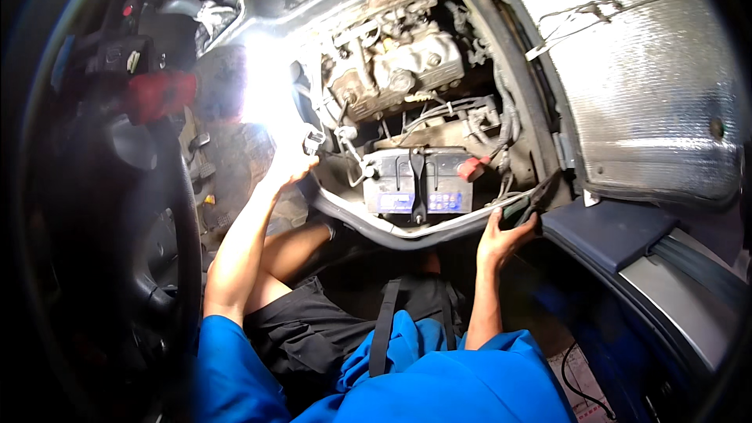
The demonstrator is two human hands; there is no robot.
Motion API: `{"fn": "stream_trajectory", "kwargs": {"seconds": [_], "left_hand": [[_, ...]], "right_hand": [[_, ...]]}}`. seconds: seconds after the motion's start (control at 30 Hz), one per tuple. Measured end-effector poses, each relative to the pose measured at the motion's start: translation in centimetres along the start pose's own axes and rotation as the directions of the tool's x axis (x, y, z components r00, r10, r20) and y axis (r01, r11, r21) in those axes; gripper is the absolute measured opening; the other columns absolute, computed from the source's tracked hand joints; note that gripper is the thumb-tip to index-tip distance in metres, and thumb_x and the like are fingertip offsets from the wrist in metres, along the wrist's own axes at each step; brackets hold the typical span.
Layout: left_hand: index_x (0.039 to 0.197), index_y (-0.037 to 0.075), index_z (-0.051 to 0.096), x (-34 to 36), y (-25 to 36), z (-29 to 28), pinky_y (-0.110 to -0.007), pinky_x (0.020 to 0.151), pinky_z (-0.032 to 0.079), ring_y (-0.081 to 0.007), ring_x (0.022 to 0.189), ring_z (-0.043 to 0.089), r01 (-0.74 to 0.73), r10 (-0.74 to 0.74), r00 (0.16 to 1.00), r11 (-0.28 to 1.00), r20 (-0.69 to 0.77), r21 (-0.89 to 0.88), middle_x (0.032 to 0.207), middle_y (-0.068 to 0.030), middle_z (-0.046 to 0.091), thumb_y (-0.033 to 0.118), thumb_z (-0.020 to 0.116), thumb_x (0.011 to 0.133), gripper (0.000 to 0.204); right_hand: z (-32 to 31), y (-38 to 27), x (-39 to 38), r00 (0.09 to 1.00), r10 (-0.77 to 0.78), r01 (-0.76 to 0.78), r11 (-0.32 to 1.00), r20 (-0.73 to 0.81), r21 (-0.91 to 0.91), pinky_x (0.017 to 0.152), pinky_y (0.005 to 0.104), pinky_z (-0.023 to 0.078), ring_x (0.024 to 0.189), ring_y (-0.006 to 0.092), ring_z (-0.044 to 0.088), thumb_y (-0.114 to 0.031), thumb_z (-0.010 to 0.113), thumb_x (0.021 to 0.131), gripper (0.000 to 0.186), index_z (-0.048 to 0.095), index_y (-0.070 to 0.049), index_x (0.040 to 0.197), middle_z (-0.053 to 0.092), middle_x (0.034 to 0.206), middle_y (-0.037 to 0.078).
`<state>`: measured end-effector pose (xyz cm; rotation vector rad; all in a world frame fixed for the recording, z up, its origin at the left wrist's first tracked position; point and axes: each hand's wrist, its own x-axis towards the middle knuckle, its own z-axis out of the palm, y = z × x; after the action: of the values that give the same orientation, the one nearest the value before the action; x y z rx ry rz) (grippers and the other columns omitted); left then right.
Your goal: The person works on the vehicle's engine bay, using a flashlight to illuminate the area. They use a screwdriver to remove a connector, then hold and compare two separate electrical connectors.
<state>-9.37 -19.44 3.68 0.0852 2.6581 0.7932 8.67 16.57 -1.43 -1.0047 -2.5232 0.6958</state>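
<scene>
My left hand is at the left edge of the engine bay opening, closed around something by a small metal piece, partly lost in bright glare. My right hand grips the near right corner of the opening's dark rim. Between my hands, the battery, with a black strap over its middle and a red terminal cover, sits below the engine, among hoses and wires.
A dark steering wheel and red cloth-like item are at left. A raised silver insulated panel stands at right above a dark padded ledge. My legs are below the bay. A black cable lies at lower right.
</scene>
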Motion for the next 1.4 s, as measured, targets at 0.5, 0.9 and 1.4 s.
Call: {"fn": "stream_trajectory", "kwargs": {"seconds": [0.5, 0.9, 1.4], "left_hand": [[0.106, 0.003, 0.056, 1.0, 1.6, -3.1, -0.045, 0.084, 0.041, -0.0347, 0.096, 0.053, 0.001, -0.013, 0.966, 0.999, 0.257, 0.045, 0.098, -0.0215, 0.055, 0.010, 0.062, 0.072, 0.035], [0.114, 0.006, 0.061, 3.7, -5.0, 0.9, -0.040, 0.087, 0.044, -0.0298, 0.096, 0.057, -0.158, 0.135, 0.983, 0.968, -0.123, -0.197, 0.101, -0.0154, 0.061, 0.015, 0.062, 0.078, 0.037], [0.112, 0.002, 0.061, 4.2, -5.7, 1.2, -0.028, 0.080, 0.051, -0.0136, 0.087, 0.065, -0.255, 0.210, 0.961, 0.926, -0.180, -0.278, 0.095, -0.0089, 0.068, 0.012, 0.068, 0.081, 0.033]], "right_hand": [[-4.9, -7.8, -1.1, 0.952, -0.253, 0.182, 0.921, 0.173, 0.345, 0.078, 0.0346, 0.045, 0.088, 0.0245, 0.055, -0.005, 0.060, 0.084, 0.037, 0.049, 0.004, 0.118, 0.055, 0.102, 0.016], [15.9, -21.9, -0.8, 0.565, -0.678, 0.321, 0.705, 0.470, 0.632, 0.093, 0.0386, 0.041, 0.100, 0.0328, 0.055, -0.008, 0.056, 0.083, 0.035, 0.055, 0.002, 0.116, 0.059, 0.108, 0.020], [18.1, -24.0, -0.7, 0.457, -0.702, 0.152, 0.666, 0.545, 0.730, 0.087, 0.0390, 0.045, 0.097, 0.0338, 0.056, -0.008, 0.062, 0.079, 0.039, 0.055, 0.002, 0.116, 0.062, 0.106, 0.020]]}}
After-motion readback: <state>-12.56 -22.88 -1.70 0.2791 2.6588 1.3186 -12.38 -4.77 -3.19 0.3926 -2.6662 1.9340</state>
